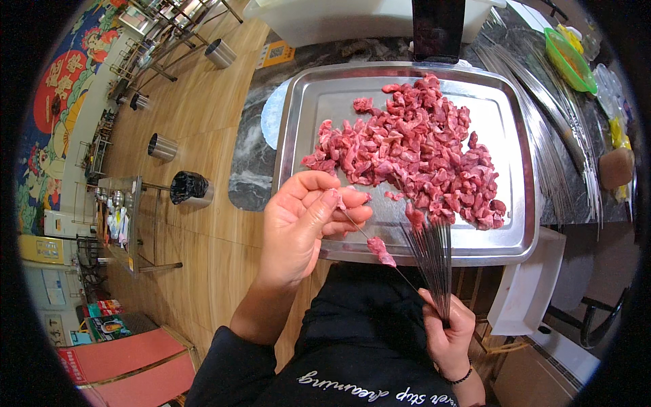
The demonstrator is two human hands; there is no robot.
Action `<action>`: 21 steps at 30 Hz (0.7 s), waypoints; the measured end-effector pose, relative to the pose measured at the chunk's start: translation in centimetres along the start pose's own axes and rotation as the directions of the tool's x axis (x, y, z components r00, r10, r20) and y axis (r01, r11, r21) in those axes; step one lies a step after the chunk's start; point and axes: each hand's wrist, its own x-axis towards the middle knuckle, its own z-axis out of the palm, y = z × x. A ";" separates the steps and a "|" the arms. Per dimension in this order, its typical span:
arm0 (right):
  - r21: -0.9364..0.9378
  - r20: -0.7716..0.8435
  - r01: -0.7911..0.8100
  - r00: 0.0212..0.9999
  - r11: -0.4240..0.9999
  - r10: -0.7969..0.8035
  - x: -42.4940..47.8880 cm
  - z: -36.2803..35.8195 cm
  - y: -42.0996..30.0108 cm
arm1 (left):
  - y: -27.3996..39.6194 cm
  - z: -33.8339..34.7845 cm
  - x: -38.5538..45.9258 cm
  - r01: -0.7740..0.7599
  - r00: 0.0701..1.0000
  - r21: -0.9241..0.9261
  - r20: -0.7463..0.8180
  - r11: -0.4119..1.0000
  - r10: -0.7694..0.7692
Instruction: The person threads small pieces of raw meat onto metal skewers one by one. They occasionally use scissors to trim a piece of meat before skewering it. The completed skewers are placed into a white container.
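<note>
Between the thumb and fingers of my left hand (313,219) is a small piece of raw meat (336,199), at the tip of a thin metal skewer (407,280). Farther down that skewer sits a threaded lump of meat (381,251). My right hand (450,325) grips the skewer's lower end, together with a fanned bundle of thin metal skewers (432,254) that points toward the meat. Both hands are at the near edge of a stainless steel tray (356,249). A large heap of cut raw red meat (412,142) covers much of the tray's middle.
A black upright device (438,30) and a white plastic tub (335,20) stand behind the tray. Many loose skewers (564,112) lie to its right, near a green basket (569,61). Lower right is a white tray (529,285). Metal bins (163,147) stand on the wooden floor at left.
</note>
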 end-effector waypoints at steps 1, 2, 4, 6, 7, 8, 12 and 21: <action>-0.013 0.000 -0.004 1.000 1.000 0.004 0.1 0.0 -0.1 | 0.0 -0.1 0.0 -0.009 1.000 0.015 0.003 1.000 0.009; -0.025 0.000 -0.007 1.000 1.000 0.007 0.2 0.0 -0.1 | -0.1 -0.1 0.0 -0.020 1.000 0.019 0.016 1.000 0.020; -0.033 -0.005 -0.008 1.000 0.999 0.008 0.3 0.0 -0.2 | -0.3 0.0 0.0 -0.042 0.998 0.027 0.044 0.999 0.041; -0.026 -0.017 -0.005 1.000 1.000 0.004 0.2 -0.1 -0.1 | -0.3 0.0 -0.1 -0.021 0.999 0.045 0.046 0.999 0.019; -0.026 -0.003 -0.011 1.000 1.000 0.010 0.3 -0.1 -0.3 | -0.3 0.1 -0.2 -0.010 0.999 0.053 0.047 0.999 0.008; -0.027 0.010 -0.016 1.000 1.000 0.016 0.7 -0.2 -0.6 | -0.4 0.2 -0.2 -0.010 0.999 0.046 0.041 0.999 0.008; -0.007 0.005 0.026 1.000 1.000 -0.026 1.5 0.4 -1.2 | -0.8 0.4 -0.3 -0.024 0.999 -0.085 0.027 0.996 0.026; 0.050 -0.042 0.031 0.999 0.998 -0.029 0.8 2.0 -0.2 | -2.5 1.4 -1.3 -0.151 0.989 -0.208 -0.038 0.966 0.146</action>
